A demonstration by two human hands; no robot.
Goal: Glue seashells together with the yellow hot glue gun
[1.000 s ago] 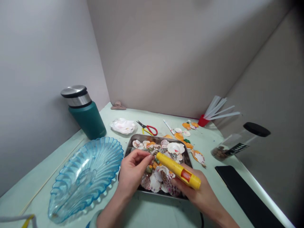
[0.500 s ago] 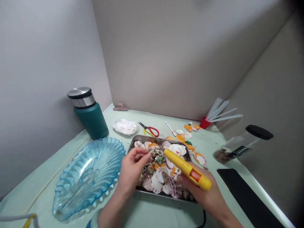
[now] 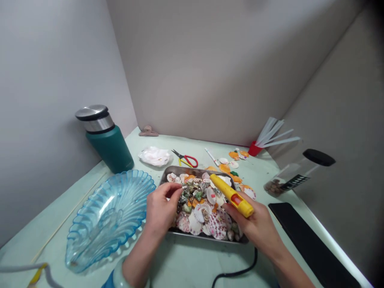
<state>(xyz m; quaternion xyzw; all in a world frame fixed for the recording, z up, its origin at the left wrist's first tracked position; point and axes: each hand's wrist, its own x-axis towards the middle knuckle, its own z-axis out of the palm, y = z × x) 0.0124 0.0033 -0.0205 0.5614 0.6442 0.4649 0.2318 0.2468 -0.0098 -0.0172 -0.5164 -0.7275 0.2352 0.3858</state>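
Right grip (image 3: 255, 222) clasps glue gun (image 3: 231, 195) above shell tray (image 3: 207, 238).

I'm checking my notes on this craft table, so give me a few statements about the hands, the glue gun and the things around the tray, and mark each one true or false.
1. The right hand holds a yellow glue gun over the metal tray. True.
2. The left hand rests inside the blue glass dish. False: it is at the tray's left edge, fingers pinched over the shells; the dish lies beside it.
3. The teal bottle stands upright with its lid on. True.
4. The scissors lie in the tray. False: they lie on the table behind it.
5. The clear jar with a black cap stands left of the tray. False: it is on the right, tilted.
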